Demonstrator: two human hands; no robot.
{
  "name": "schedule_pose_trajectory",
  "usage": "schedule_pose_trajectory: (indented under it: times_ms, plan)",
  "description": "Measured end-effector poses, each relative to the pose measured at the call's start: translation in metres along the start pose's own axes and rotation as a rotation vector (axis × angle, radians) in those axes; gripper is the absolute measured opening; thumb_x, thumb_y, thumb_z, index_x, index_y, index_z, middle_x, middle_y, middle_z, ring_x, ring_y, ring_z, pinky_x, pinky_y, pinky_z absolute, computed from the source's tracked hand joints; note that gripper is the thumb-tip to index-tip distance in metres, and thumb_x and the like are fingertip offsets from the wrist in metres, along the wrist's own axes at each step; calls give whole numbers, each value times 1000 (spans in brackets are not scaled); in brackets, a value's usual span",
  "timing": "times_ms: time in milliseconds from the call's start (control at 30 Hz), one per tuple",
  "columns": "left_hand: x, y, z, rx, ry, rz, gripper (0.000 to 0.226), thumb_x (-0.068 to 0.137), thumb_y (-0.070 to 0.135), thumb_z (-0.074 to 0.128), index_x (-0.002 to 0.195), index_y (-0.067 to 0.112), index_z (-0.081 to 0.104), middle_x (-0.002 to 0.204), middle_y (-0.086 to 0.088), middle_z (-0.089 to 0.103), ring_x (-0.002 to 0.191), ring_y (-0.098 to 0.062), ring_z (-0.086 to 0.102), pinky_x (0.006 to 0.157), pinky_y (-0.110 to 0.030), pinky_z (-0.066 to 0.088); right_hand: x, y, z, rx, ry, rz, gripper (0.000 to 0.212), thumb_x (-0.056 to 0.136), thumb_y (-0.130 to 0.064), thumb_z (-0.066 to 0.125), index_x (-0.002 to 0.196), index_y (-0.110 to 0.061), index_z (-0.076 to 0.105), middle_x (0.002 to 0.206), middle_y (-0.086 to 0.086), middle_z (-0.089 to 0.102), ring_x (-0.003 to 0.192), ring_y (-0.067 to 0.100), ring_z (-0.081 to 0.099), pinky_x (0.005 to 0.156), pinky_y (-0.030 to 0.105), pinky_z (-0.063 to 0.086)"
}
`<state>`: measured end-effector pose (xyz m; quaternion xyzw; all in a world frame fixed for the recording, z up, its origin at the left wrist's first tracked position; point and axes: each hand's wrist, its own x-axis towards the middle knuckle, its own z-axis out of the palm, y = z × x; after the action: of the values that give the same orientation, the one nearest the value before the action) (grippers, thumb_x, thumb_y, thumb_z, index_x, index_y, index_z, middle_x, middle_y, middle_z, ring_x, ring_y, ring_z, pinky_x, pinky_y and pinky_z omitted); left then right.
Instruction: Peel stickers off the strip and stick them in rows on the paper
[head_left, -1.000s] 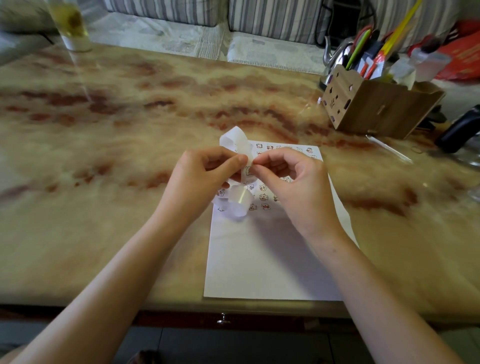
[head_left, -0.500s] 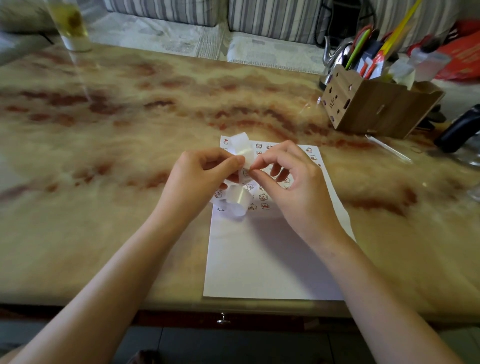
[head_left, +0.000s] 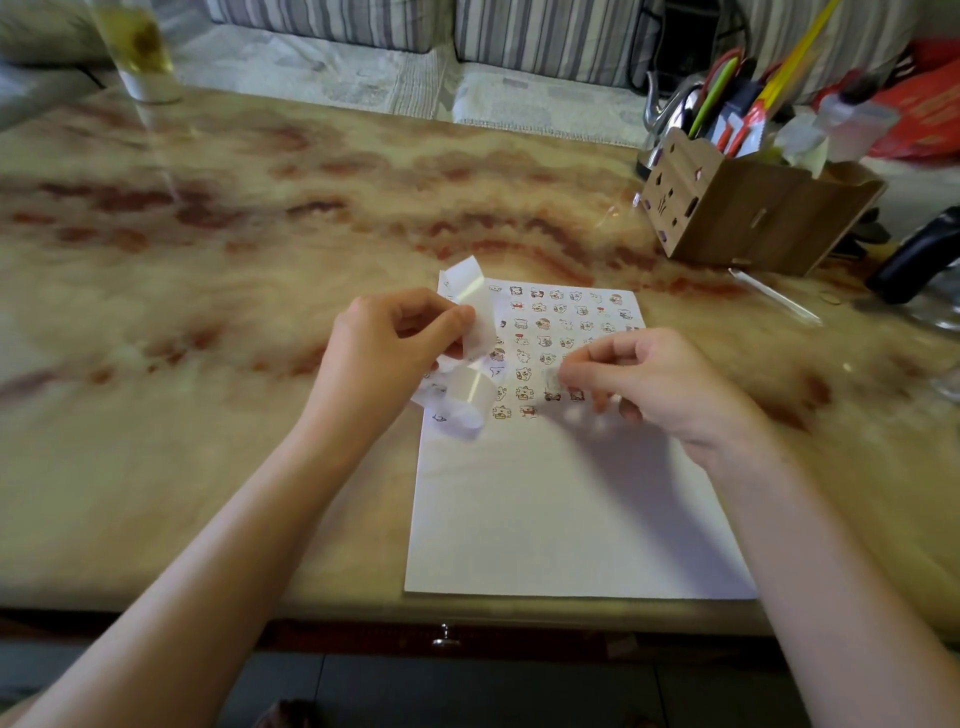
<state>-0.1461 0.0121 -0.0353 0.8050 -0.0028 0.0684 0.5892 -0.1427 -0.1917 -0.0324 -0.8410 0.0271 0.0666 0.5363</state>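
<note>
The strip (head_left: 470, 325), a glossy backing w/ curled loops, is pinched between thumb & curled fingers of the L hand (head_left: 387, 353) and held just above the top-left corner of the paper (head_left: 545, 519). One end stands up past the fingers; the rest is coiled below the hand, over the paper's left edge. A small pale sticker (head_left: 553, 382) is pinched at the thumb & forefinger tips of the R hand (head_left: 662, 387), w/ the other fingers curled under. This spot is motion-blurred, so whether the sticker touches the sheet can't be told. The R hand is held low over the mid-right part of the paper, apart from the L hand. The paper is laid lengthwise on the marbled table (head_left: 234, 312), its near edge approx. flush w/ the table's front edge. Across its far third rows of stickers (head_left: 558, 312), small cartoon figures, are seen; the lowest row is only part filled, at the left. The near part is plain white. At the far right a cardboard organiser (head_left: 753, 218) w/ pens etc. is set, w/ a black object (head_left: 914, 254) beside it. A glass (head_left: 137, 47) w/ yellowish drink is stood at the far-left corner, & striped cushions (head_left: 545, 36) are seen beyond the table.
</note>
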Motion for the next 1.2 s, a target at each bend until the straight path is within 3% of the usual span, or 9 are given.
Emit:
schedule_pose_trajectory:
  times_ms: [100, 400, 733, 1067, 1200]
  plan:
    - [0, 0, 0, 9, -1, 3, 16, 90, 21, 61, 81, 13, 73, 75, 2, 73, 52, 3, 56, 48, -6, 41, 1, 4, -4, -62, 3, 106, 7, 77, -13, 75, 72, -16, 71, 51, -10, 64, 45, 6, 47, 38, 10, 31]
    - [-1, 1, 0, 11, -5, 4, 17, 91, 20, 61, 83, 12, 73, 76, 1, 74, 52, 3, 55, 48, -6, 41, 1, 10, 1, -89, -32, 134, 5, 76, -13, 75, 71, -11, 75, 65, -2, 71, 44, 6, 43, 40, 9, 31]
    - [0, 0, -1, 17, -2, 8, 17, 90, 22, 61, 82, 13, 73, 75, 4, 73, 52, 5, 56, 51, -6, 42, 4, 15, 4, -124, -14, 119, 9, 74, -14, 76, 66, -14, 74, 71, 2, 74, 43, 7, 42, 48, 19, 33]
    - [-1, 1, -1, 11, -5, 6, 17, 91, 20, 60, 83, 11, 73, 77, 1, 74, 53, 4, 57, 48, -6, 41, 6, 20, 11, -177, 35, 96, 5, 72, -12, 74, 68, -10, 73, 59, -4, 67, 52, 15, 42, 58, 28, 35]
    - [-1, 1, -1, 8, -5, 4, 17, 91, 21, 60, 84, 12, 73, 77, 2, 74, 53, 3, 58, 49, -5, 41, 8, 25, 11, -198, 50, 76, 9, 72, -16, 77, 70, -11, 70, 58, -3, 66, 49, 9, 49, 59, 28, 39]
